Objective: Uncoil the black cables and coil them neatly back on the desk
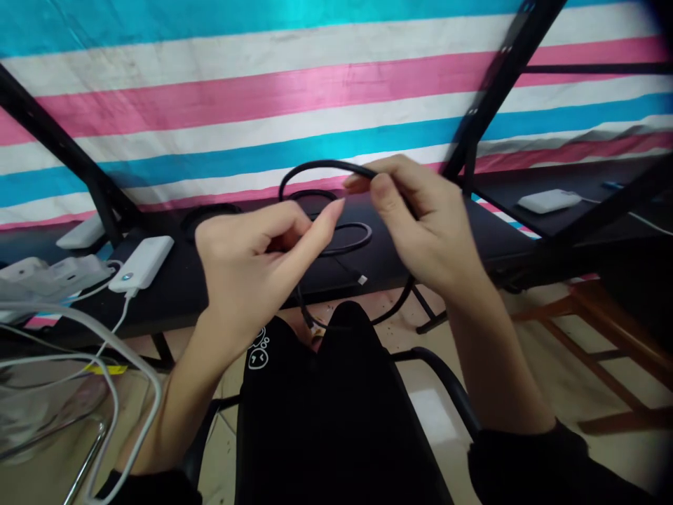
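Note:
A black cable point(329, 165) runs in a loop between my two hands, above the dark table's front edge. My right hand point(420, 217) pinches it between thumb and fingers at the upper right of the loop. On the other side my left hand point(263, 245) is closed, thumb stretched along the curled fingers; the cable passes behind it, and its grip is mostly hidden. More turns of the cable show behind my hands, and a length hangs down over my lap. A small light-coloured plug end point(362, 280) lies at the table edge.
To the left, a white power bank point(141, 265) with a cable plugged in lies beside a white power strip point(52, 277). White cables point(120, 351) hang at the lower left. Another white device point(549, 201) rests at the right. Black metal struts flank the striped sheet. A wooden stool point(604, 337) stands right.

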`<state>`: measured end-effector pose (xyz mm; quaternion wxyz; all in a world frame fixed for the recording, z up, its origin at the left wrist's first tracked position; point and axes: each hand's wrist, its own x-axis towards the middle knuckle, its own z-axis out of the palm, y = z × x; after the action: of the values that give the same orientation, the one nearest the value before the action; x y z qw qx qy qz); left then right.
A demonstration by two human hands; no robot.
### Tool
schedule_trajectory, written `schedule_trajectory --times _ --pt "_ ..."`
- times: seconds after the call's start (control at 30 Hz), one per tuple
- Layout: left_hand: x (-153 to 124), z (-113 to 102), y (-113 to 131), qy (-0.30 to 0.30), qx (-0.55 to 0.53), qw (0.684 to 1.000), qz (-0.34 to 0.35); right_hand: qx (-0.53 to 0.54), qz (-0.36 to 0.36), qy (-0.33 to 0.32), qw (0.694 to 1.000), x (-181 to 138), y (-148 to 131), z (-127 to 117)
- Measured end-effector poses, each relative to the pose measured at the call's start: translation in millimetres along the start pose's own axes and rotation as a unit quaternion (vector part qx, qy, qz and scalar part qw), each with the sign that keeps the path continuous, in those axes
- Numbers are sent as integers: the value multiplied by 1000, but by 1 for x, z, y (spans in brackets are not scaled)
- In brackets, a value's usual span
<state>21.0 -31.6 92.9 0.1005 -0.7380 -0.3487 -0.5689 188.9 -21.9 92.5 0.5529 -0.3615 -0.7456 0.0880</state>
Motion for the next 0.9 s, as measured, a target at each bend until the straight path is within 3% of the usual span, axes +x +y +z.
schedule_trajectory --times 0.17,0.33,0.4,0.5,0.53,0.57,0.63,0.67,0.7,0.73,0.77,0.8,0.83,0.9 --pt "-2 10 1 -12 47 997 -64 138 97 -138 976 -15 0 30" --pt "-14 9 -6 -72 25 993 -92 124 103 -124 979 -31 11 33" --pt "-40 8 -15 -22 -11 995 -94 106 116 -94 983 -33 17 28" --pt "-116 11 -24 194 80 972 -105 80 148 -35 985 -33 23 18" --pt "-148 15 -23 221 104 963 -112 72 160 -17 984 -32 24 15" --pt "-181 20 -19 190 98 968 -129 64 172 -3 983 -31 25 12" --pt "-241 38 -6 40 22 992 -119 53 186 21 981 -30 25 8" --pt "-265 50 0 -5 -2 994 -112 52 181 32 982 -28 26 7" --pt "-283 63 4 -89 -40 992 -85 55 170 44 983 -27 26 7" --pt "-295 76 3 -253 -98 961 -52 60 155 58 984 -26 26 7" --pt "-301 89 -2 -379 -135 915 -29 66 140 70 985 -25 26 7" --pt "-303 100 -12 -444 -157 882 -31 70 125 84 986 -24 25 7" --pt "-301 110 -26 -460 -164 870 -60 70 116 98 986 -23 25 5" --pt "-290 121 -58 -415 -110 889 -160 58 103 131 984 -21 23 0"
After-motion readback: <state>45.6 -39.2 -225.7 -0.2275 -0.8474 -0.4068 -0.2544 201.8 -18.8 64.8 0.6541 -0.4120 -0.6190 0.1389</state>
